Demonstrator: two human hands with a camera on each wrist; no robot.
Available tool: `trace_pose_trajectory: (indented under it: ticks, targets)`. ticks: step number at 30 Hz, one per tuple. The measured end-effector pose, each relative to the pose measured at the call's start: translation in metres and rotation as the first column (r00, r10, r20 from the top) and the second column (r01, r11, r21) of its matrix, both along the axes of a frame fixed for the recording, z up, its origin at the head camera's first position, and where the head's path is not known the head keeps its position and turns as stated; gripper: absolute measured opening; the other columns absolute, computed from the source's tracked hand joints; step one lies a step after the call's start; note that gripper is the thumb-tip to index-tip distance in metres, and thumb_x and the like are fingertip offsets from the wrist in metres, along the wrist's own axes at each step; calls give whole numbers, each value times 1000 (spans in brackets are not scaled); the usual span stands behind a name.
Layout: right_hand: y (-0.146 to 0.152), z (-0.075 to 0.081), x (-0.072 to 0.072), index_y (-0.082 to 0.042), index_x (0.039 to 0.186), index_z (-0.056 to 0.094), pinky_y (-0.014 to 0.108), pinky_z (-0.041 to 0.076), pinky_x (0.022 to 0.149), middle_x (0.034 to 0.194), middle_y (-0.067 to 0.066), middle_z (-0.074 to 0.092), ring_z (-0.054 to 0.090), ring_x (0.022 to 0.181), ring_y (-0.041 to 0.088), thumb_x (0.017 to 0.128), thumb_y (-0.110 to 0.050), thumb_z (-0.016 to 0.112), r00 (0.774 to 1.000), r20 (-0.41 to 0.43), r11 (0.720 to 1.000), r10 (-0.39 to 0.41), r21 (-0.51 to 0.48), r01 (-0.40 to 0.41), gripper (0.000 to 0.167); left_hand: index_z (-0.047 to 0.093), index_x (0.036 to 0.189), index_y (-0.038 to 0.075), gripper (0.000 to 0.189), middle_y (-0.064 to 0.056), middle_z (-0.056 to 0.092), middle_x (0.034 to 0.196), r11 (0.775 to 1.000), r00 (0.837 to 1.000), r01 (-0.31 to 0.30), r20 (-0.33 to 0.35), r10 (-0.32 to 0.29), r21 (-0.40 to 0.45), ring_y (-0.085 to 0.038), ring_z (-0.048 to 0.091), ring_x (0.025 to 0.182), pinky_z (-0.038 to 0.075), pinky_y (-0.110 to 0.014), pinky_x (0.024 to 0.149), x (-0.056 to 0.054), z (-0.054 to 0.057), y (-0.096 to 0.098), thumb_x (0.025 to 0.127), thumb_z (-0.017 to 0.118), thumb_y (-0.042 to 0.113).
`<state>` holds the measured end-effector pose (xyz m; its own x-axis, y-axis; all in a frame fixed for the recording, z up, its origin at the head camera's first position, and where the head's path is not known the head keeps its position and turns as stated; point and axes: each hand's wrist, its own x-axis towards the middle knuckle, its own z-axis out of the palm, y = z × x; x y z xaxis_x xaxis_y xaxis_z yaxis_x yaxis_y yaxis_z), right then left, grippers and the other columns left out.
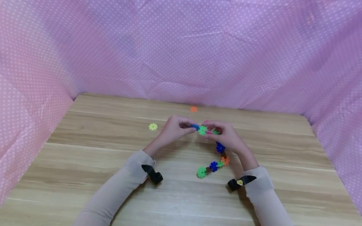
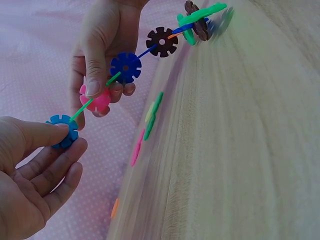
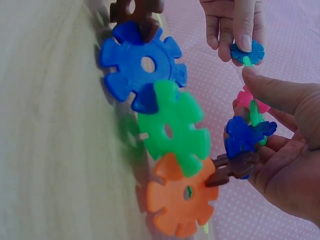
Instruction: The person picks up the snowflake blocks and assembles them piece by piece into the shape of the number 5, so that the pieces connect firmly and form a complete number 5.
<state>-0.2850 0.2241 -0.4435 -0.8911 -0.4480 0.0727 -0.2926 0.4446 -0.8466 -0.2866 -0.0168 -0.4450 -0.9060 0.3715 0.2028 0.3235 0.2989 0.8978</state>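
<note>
Between finger and thumb, my left hand [image 1: 174, 129] pinches a light blue notched disc [image 2: 62, 131]. A green disc [image 1: 202, 130] is slotted to it, joining it to a pink disc [image 2: 100, 101] that my right hand [image 1: 225, 135] pinches. From there a chain of interlocked discs runs on: a dark blue disc [image 2: 126, 67], a brown disc [image 2: 162, 42], then an orange disc [image 3: 175, 202], a green disc [image 3: 172, 127] and a blue disc [image 3: 120, 65]. The chain's tail curves toward me over the table, ending in a green disc [image 1: 201, 172]. Fingers partly cover the pinched discs.
A loose yellow disc [image 1: 153, 127] lies left of my left hand, and an orange disc [image 1: 193, 109] lies near the table's back edge. Further loose discs, one green [image 2: 153, 116] and one pink [image 2: 137, 147], lie beyond the hands. Pink dotted cloth [image 1: 190, 52] surrounds the wooden table [image 1: 87, 177].
</note>
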Motion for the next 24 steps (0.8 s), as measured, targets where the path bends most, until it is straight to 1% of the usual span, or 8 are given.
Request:
trace_pose_trajectory:
  ticks: [7,15,21,24]
  targets:
    - [-1,-1,0,-8,132,67,23,52,80,119,14,71,62,106,26,94,-14,74,1000,10,1000,-2,-12,2,39,80,104,5,13,-10,79,104,1000,1000,2,-2,-2,4,-16,74,87,61,-23,76,1,1,-1,91,76,7]
    - [-1,0,0,-9,131,69,23,52,80,123,14,71,62,106,26,94,-14,74,1000,13,1000,-1,-14,1,37,80,101,3,12,-12,79,104,1000,1000,5,-5,-4,26,-15,73,86,60,-22,75,1,0,-2,89,77,3]
    - [-2,2,2,-7,130,69,24,53,81,124,15,70,63,106,27,93,-10,75,1000,-1,1000,6,-19,-6,38,81,101,4,13,-12,79,103,999,1000,19,-15,-18,30,-15,73,87,61,-23,77,0,-1,-1,88,78,3]
    - [-2,3,3,-6,130,68,26,53,81,121,15,70,62,104,27,91,-7,77,1000,-2,1000,13,-25,-13,40,81,101,4,13,-11,79,103,999,1000,20,-17,-20,27,-15,73,88,61,-24,78,0,-2,0,88,78,3]
